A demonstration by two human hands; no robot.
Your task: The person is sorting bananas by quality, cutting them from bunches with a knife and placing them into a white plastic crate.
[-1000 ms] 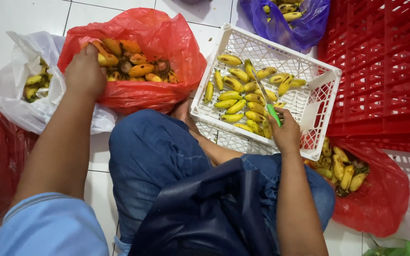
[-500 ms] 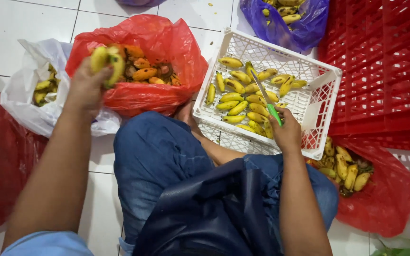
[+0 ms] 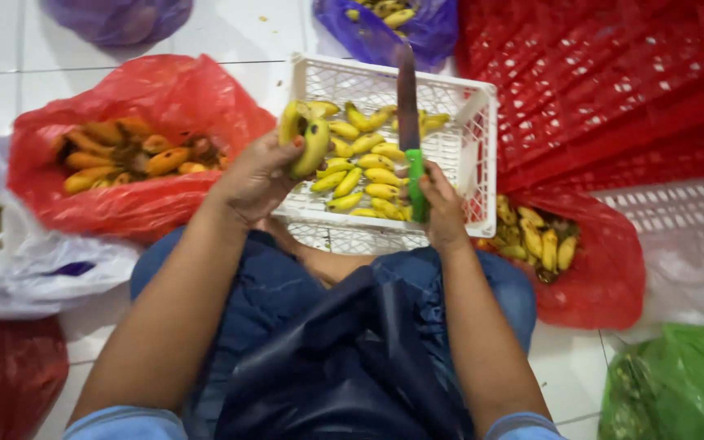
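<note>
My left hand (image 3: 256, 176) grips a small bunch of yellow-green bananas (image 3: 307, 140) just above the near left corner of a white plastic crate (image 3: 476, 155). My right hand (image 3: 440, 200) holds a knife (image 3: 408, 122) by its green handle, blade pointing up and away over the crate. The crate holds several loose small yellow bananas (image 3: 360, 175). Both hands are over my lap, close together, with the knife a short way right of the held bunch.
A red bag of riper orange-brown bananas (image 3: 124, 151) lies at left, a white bag (image 3: 10, 244) further left. Another red bag of bananas (image 3: 556, 244) sits at right under stacked red crates (image 3: 613, 90). Purple bags (image 3: 393, 24) are at the top, a green bag (image 3: 678, 383) bottom right.
My left hand lifted a bunch of bananas out of the left red bag and carried it right to the crate. My right hand raised the knife more upright.
</note>
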